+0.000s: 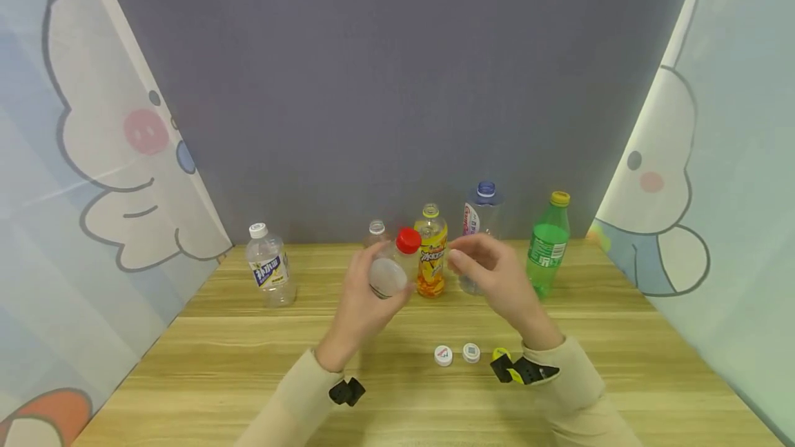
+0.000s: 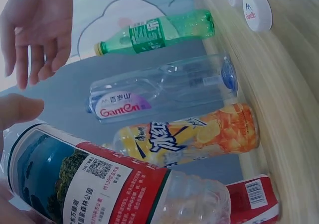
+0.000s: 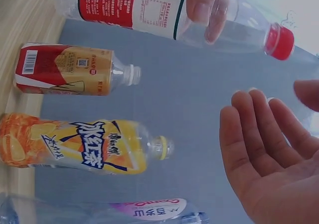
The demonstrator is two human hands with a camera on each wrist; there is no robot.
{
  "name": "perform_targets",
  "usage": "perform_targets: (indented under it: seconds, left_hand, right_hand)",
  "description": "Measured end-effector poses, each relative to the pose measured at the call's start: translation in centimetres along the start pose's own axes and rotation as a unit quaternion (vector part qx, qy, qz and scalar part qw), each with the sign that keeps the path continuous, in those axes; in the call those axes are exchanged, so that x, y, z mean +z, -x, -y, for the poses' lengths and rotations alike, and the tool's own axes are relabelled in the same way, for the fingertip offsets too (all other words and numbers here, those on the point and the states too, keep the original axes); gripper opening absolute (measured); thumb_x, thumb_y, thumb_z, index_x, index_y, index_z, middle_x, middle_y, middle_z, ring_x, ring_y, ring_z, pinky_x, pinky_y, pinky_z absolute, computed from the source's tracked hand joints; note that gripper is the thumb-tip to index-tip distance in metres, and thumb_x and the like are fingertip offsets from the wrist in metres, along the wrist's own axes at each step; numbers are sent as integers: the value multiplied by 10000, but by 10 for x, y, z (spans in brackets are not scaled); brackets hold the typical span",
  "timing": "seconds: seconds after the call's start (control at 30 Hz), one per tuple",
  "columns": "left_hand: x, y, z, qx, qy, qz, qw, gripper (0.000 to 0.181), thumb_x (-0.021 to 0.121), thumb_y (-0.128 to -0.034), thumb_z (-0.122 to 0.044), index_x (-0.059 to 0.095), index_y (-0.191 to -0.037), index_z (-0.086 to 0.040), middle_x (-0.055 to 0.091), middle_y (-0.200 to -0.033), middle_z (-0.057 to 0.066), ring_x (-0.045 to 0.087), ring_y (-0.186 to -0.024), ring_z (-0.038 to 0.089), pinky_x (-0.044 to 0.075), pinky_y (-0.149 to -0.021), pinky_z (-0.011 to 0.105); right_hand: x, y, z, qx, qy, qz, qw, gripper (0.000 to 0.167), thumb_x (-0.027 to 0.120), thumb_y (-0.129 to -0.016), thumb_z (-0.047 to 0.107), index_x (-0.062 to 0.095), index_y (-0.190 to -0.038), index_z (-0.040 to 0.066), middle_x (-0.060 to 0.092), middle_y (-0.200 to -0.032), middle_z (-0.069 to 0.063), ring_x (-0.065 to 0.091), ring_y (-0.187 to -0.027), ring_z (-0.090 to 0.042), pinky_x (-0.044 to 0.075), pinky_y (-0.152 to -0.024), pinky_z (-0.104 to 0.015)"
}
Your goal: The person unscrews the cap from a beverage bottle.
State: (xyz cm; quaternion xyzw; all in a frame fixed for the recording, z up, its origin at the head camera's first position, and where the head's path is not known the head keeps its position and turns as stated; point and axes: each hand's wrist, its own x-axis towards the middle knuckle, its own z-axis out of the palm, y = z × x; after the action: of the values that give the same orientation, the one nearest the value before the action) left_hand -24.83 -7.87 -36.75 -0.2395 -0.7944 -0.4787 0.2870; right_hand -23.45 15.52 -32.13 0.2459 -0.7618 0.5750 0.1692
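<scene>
My left hand grips a clear plastic bottle around its body, above the table and tilted with its base toward me. A red cap sits on its neck; the red-and-white label shows in the left wrist view. To the right of that cap, my right hand is raised with fingers loosely bent, touching nothing. In the right wrist view a gap separates its fingertips from the red cap. Behind the hands stands a yellow-labelled iced tea bottle without a cap.
A red-and-tan-labelled bottle and a large clear bottle stand uncapped. A green bottle with a yellow cap is at right, a white-capped clear bottle at left. Two white caps and a yellow cap lie in front.
</scene>
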Motion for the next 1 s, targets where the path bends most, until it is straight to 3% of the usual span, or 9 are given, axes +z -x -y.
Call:
perform_targets:
  seconds: [0.2,0.3,0.47,0.7,0.87,1.0]
  left_hand:
    - [4,4,-5,885,-727,-275,9930,708,886,-718,-252,582,-1339,-97,596,-1134,136,581,-965,260,485,-746,403]
    - [6,6,-8,982,-889,-274,9908,723,892,-716,-283,581,-1341,-95,602,-1158,123,580,-985,255,446,-797,438]
    - [7,8,-10,1075,-1162,-272,9870,733,898,-719,-320,576,-1347,-122,602,-1153,129,577,-988,258,407,-822,453]
    - [5,10,-9,1257,-1676,-303,9773,756,926,-707,-296,570,-1356,-146,584,-1152,99,568,-985,268,372,-799,412]
    - [6,9,-5,1523,-2090,-369,9653,758,947,-670,-298,594,-1321,-136,582,-1123,105,560,-980,281,373,-775,421]
    - [8,9,-3,1710,-2342,-415,9561,763,957,-635,-294,610,-1294,-130,577,-1092,98,560,-955,288,388,-775,438]
  right_hand:
    - [0,3,7,-353,-74,158,9992,206,622,-1002,78,652,-1150,-62,688,-1021,-253,688,-903,-163,583,-812,-319]
    - [-1,4,9,-540,-128,203,9983,201,596,-1006,54,648,-1161,-62,688,-1012,-242,687,-888,-166,592,-790,-343]
    - [-2,8,15,-709,48,284,9971,214,632,-972,56,669,-1174,-7,687,-901,-114,656,-763,-189,569,-698,-312]
    - [5,12,24,-487,925,-199,9943,206,801,-879,178,753,-1056,85,675,-731,52,613,-623,-155,488,-562,-296]
    - [8,12,25,-167,1360,-479,9894,188,821,-863,268,774,-960,113,650,-663,69,582,-576,-143,455,-522,-296]
    - [9,11,25,203,1553,-478,9865,254,820,-861,349,772,-908,103,660,-675,52,589,-590,-155,467,-532,-302]
